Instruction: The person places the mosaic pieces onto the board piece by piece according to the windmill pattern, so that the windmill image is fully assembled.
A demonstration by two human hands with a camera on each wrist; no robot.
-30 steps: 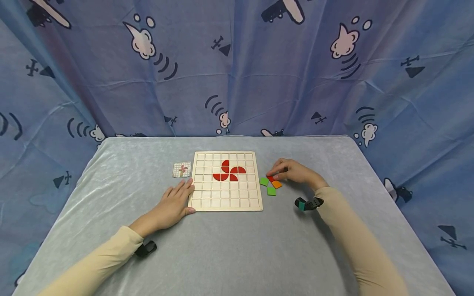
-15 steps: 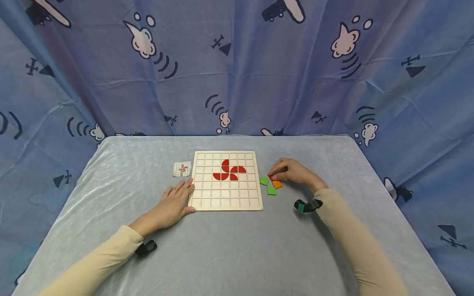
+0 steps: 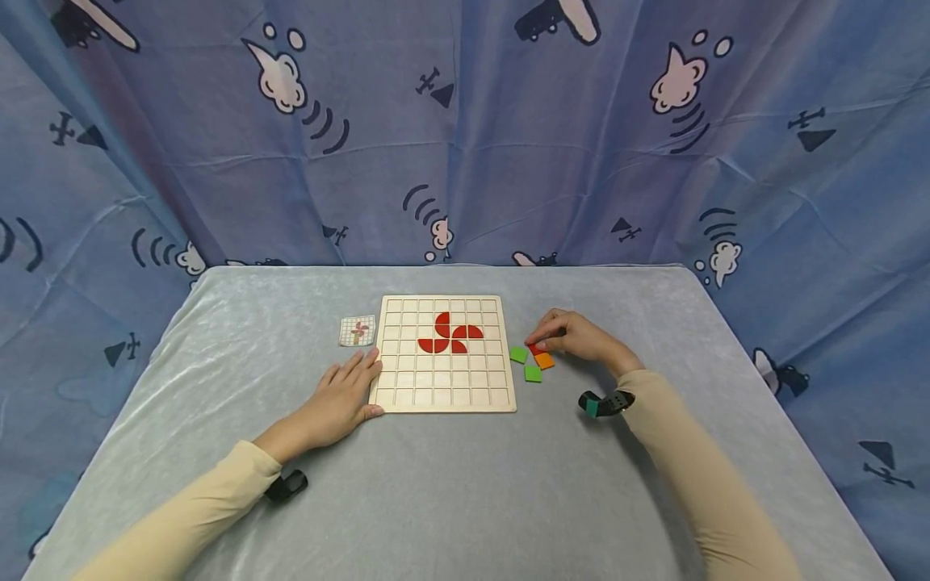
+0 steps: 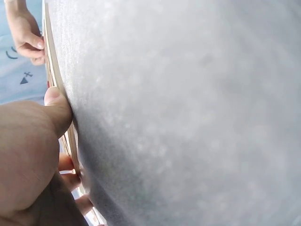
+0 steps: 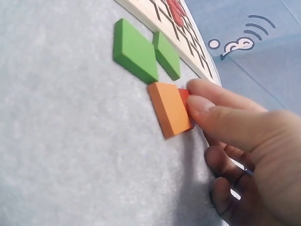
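My left hand (image 3: 330, 403) rests at the left edge of a pale wooden grid board (image 3: 443, 395), fingers spread and straight on its border and thumb at the near corner. Red curved pieces (image 3: 433, 345) form a pinwheel on the board. Off the board's right side, my right hand (image 3: 574, 335) pinches a red piece (image 5: 184, 95) between thumb and index finger; the fingertips and an orange square tile (image 5: 170, 110) hide part of it. Lying right against that red piece, the orange tile is flat on the cloth. Two green square tiles (image 5: 136, 49) lie between it and the board.
A small pattern card (image 3: 357, 331) with a printed pinwheel lies left of the board. Grey cloth (image 3: 465, 500) covers the table, and a blue patterned curtain (image 3: 465, 161) hangs behind and at both sides.
The red piece under my right fingertips has shifted slightly to the right, beside the orange tile. My left hand and the board have stayed put.
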